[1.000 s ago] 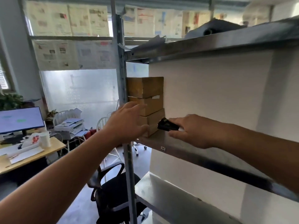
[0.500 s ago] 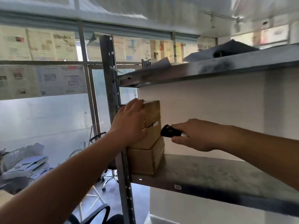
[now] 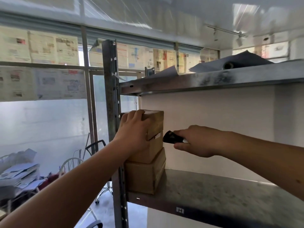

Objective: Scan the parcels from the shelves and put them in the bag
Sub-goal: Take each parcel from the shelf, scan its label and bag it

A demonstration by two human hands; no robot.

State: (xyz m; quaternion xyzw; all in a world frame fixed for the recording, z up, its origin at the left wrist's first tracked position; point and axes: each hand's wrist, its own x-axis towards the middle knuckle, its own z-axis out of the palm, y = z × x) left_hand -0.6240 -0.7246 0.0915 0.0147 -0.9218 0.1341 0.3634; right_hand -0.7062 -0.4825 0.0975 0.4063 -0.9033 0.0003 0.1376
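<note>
Brown cardboard parcels (image 3: pixel 144 152) stand stacked at the left end of the shelf (image 3: pixel 213 193), hard against the steel post (image 3: pixel 111 112), and from my remote seat I count what looks like three of them, though the seam between the upper two is partly hidden by the left hand (image 3: pixel 133 134). That hand lies over the near left corner of the top parcel (image 3: pixel 153 119), fingers curled onto its top edge and palm spread down the front face, so I read it as gripping the box. The right hand (image 3: pixel 195 142) is wrapped round a black scanner (image 3: pixel 171 137), whose nose points left at the right side of the stack, just beside a white label (image 3: pixel 157 136) on the middle parcel. I judge the step in hand to be the scan itself, with the left hand steadying or readying the top box for the lift. Whether the beam has caught a code I cannot tell. Next, as I see it, the scanner nose must line up squarely with the label, and then the left hand must draw the box off the stack toward me without dragging the ones beneath it off the shelf edge. No bag is in view, so I would need to look for it first.
</note>
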